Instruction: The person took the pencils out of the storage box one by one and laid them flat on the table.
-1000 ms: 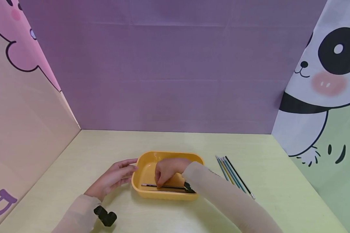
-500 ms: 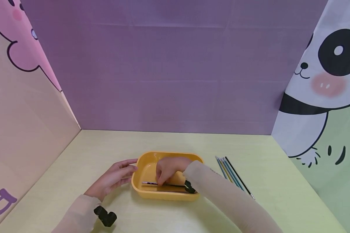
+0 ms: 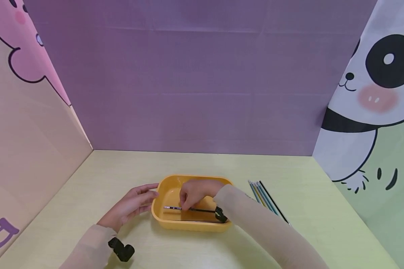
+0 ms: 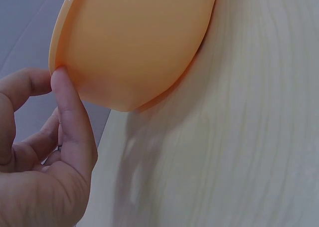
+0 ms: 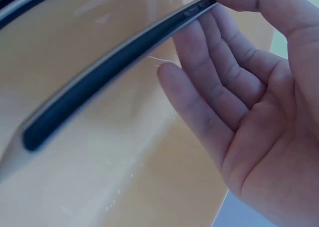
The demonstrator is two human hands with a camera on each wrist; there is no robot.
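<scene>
In the head view my right hand [image 3: 196,192] is inside a yellow tray [image 3: 225,179], pinching a black-and-white pencil [image 3: 202,210]. The right wrist view shows this pencil [image 5: 99,82] held near one end by thumb and fingers, its sharpened wooden end toward the camera. A second dark pencil [image 3: 198,221] lies along the tray's near wall, mostly hidden by that wall. My left hand [image 3: 131,205] holds the tray's left end; in the left wrist view the thumb and a finger [image 4: 70,107] pinch the rim of the tray [image 4: 139,37].
Several pencils [image 3: 267,198] in blue, yellowish and black lie side by side on the pale table [image 3: 121,168], right of the tray. My right sleeve [image 3: 256,220] covers their near ends. A purple panel [image 3: 202,93] stands behind; printed panels flank both sides.
The pencil in my right hand has shifted away from the tray's near wall, toward the tray's middle. My left hand and the tray stay put.
</scene>
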